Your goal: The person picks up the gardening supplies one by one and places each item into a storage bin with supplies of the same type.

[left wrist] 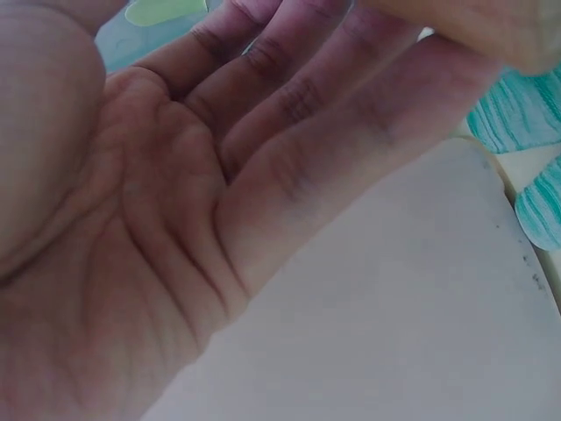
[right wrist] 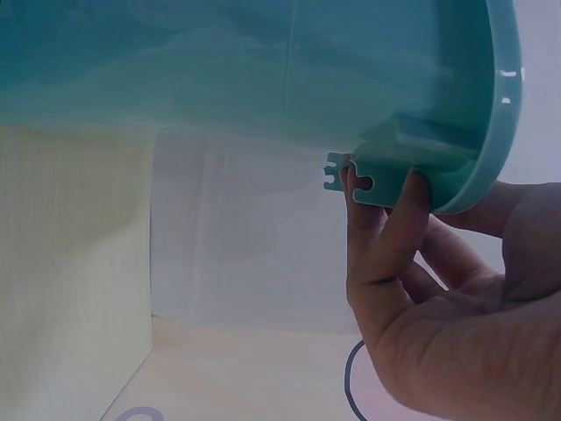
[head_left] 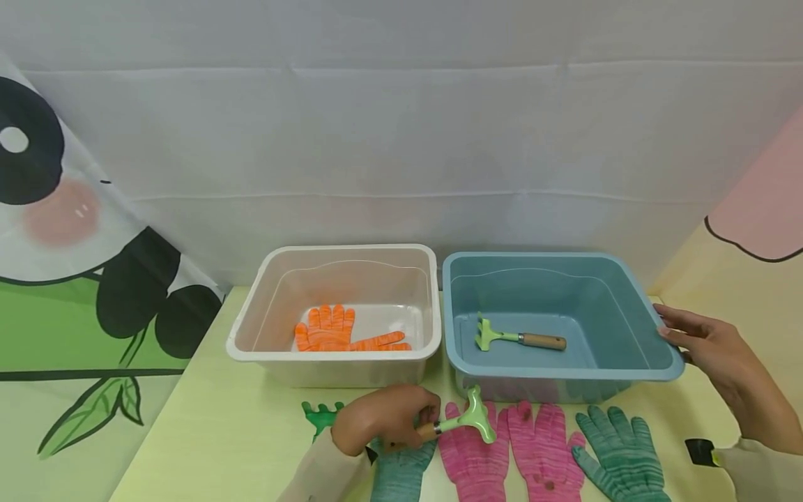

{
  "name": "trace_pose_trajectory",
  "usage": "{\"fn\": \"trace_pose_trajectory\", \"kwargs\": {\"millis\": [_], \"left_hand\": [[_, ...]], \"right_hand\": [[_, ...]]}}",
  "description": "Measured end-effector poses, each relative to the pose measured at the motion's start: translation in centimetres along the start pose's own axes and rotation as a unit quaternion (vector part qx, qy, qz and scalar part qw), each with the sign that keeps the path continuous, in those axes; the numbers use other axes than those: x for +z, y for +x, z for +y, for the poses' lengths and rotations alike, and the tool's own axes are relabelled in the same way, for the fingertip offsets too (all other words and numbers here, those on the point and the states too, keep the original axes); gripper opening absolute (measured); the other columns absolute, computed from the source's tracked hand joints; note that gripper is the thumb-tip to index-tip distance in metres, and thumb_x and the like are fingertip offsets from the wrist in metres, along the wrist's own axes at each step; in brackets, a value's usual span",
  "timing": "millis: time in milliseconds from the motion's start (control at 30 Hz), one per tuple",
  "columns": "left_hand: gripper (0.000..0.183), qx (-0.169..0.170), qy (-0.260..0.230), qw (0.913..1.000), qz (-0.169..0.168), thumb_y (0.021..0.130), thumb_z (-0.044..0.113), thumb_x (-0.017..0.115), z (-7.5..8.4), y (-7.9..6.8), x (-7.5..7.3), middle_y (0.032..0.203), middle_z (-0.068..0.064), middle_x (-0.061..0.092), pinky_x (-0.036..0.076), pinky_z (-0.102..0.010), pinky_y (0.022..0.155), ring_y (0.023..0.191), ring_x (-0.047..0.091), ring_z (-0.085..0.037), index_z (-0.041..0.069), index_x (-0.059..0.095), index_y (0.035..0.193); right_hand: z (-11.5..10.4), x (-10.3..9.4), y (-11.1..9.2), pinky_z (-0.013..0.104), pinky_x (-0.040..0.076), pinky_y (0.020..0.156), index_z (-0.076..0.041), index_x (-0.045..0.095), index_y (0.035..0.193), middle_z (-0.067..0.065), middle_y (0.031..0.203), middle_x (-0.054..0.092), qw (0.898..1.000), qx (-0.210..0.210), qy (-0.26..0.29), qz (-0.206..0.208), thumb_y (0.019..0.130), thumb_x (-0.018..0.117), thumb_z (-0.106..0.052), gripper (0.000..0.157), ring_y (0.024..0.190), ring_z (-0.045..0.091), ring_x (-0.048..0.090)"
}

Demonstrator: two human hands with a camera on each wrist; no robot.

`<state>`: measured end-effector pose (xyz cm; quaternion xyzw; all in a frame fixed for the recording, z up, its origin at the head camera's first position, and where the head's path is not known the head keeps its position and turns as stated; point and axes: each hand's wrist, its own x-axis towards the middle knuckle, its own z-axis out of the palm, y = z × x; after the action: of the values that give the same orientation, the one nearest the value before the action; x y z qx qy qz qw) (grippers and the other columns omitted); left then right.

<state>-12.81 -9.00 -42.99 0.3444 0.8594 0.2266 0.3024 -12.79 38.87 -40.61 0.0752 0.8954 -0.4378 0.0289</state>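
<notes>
In the head view, my left hand (head_left: 392, 418) grips the wooden handle of a small hand rake (head_left: 467, 417), its light green tines pointing right above a pink glove (head_left: 475, 460). The handle (left wrist: 491, 31) also shows at the top right of the left wrist view, by the fingers. My right hand (head_left: 712, 352) holds the right rim of a blue tub (head_left: 564, 374). In the right wrist view, the fingers (right wrist: 405, 224) curl under that rim at a notched tab. Inside the blue tub lies another light green rake (head_left: 523, 339) with a wooden handle.
Left of the blue tub stands a white tub (head_left: 351, 356) with orange gloves (head_left: 329, 331) in it. Along the table's front lie a second pink glove (head_left: 546, 453), a teal glove (head_left: 624, 453), another teal glove (head_left: 401, 474) and a dark green pronged thing (head_left: 321, 418).
</notes>
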Motion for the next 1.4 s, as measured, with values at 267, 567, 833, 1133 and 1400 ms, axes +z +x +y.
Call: {"fn": "trace_pose_trajectory", "kwargs": {"millis": [267, 567, 833, 1133, 1400], "left_hand": [[0.022, 0.022, -0.015, 0.9997, -0.001, 0.086, 0.002, 0.081, 0.3, 0.6, 0.0, 0.075, 0.012, 0.056, 0.044, -0.019, 0.064, 0.067, 0.049, 0.000, 0.015, 0.063, 0.083], [0.017, 0.037, -0.034, 0.9987, 0.000, 0.089, 0.003, 0.077, 0.9, 0.9, -0.2, 0.072, 0.010, 0.056, 0.045, -0.017, 0.062, 0.064, 0.050, -0.001, 0.012, 0.063, 0.084], [0.010, 0.035, -0.011, 0.9993, 0.006, 0.091, 0.007, 0.077, 1.7, 1.4, -0.2, 0.074, 0.012, 0.056, 0.045, -0.017, 0.063, 0.066, 0.050, 0.000, 0.012, 0.069, 0.089], [0.017, 0.024, -0.011, 0.9996, 0.002, 0.095, 0.009, 0.075, 2.6, 1.6, -0.4, 0.073, 0.013, 0.057, 0.043, -0.019, 0.056, 0.053, 0.048, -0.004, 0.015, 0.064, 0.084], [0.021, 0.031, 0.016, 0.9994, -0.001, 0.094, 0.010, 0.076, 3.1, 2.1, -0.5, 0.069, 0.012, 0.056, 0.043, -0.019, 0.055, 0.057, 0.051, -0.004, 0.015, 0.061, 0.080]], "right_hand": [[0.3, -0.1, 0.0, 0.019, 0.055, 0.071, 0.012, 0.035, 0.158, -0.026, 0.116, 0.047, 1.000, -0.013, 0.016, 0.009, 0.112, 0.054, -0.019, 0.058, 0.089, -0.018, 0.054], [0.3, -0.1, 0.1, 0.020, 0.056, 0.071, 0.011, 0.034, 0.158, -0.017, 0.120, 0.055, 1.000, -0.008, 0.018, 0.004, 0.112, 0.054, -0.021, 0.060, 0.089, -0.017, 0.055], [-0.1, 0.0, 0.0, 0.018, 0.054, 0.071, 0.013, 0.028, 0.159, 0.044, 0.154, 0.034, 1.000, 0.003, 0.007, -0.004, 0.114, 0.050, -0.020, 0.060, 0.088, -0.020, 0.050], [-0.2, 0.0, 0.0, 0.017, 0.054, 0.072, 0.012, 0.028, 0.160, 0.042, 0.153, 0.036, 1.000, 0.006, 0.010, -0.004, 0.114, 0.049, -0.020, 0.060, 0.088, -0.020, 0.050], [-0.2, 0.0, 0.0, 0.014, 0.053, 0.072, 0.012, 0.027, 0.160, 0.047, 0.158, 0.028, 1.000, 0.010, 0.007, -0.006, 0.114, 0.047, -0.020, 0.060, 0.088, -0.023, 0.046]]}}
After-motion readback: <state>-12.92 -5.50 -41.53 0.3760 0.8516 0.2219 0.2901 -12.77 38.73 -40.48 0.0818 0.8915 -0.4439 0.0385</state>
